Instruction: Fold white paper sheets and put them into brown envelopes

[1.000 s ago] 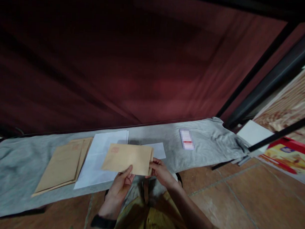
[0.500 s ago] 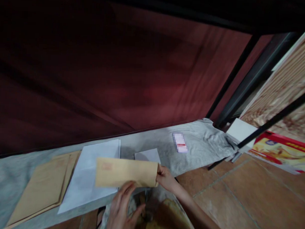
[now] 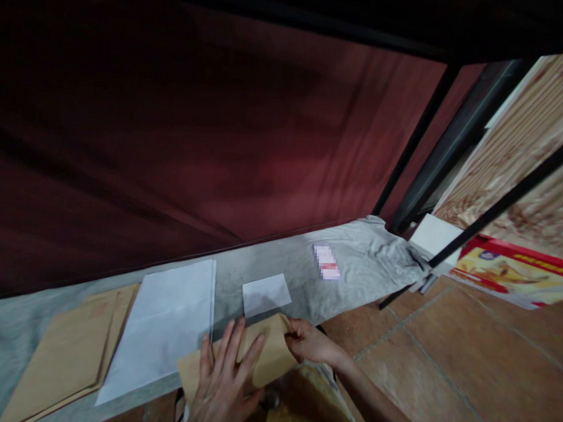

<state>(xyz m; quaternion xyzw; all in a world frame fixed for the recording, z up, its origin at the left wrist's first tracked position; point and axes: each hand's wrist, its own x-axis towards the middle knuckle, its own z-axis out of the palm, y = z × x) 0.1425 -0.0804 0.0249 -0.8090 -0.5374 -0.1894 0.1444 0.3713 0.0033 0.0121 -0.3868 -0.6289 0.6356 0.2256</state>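
A tan paper envelope [image 3: 271, 352] lies tilted low in front of me, near the table's front edge. My right hand [image 3: 307, 340] pinches its right end, fingers closed on the paper. Spread flat across its left part is my left hand [image 3: 227, 372], fingers apart and touching the paper. Just beyond the envelope rests a small white folded paper or card [image 3: 265, 293]. Left of that lie white paper sheets [image 3: 164, 324], and farther left a stack of brown envelopes [image 3: 68, 351].
A grey cloth [image 3: 363, 263] covers the narrow table, with a blurred pink-white item [image 3: 326, 261] on it. Dark red fabric [image 3: 219, 141] hangs behind. Black metal bars [image 3: 417, 139] and a red-yellow box [image 3: 514, 271] stand at the right, above the tiled floor [image 3: 471, 341].
The envelope has come down nearer to me and tilted, uncovering more of the small white paper. My left hand has moved from below it to lie spread over it.
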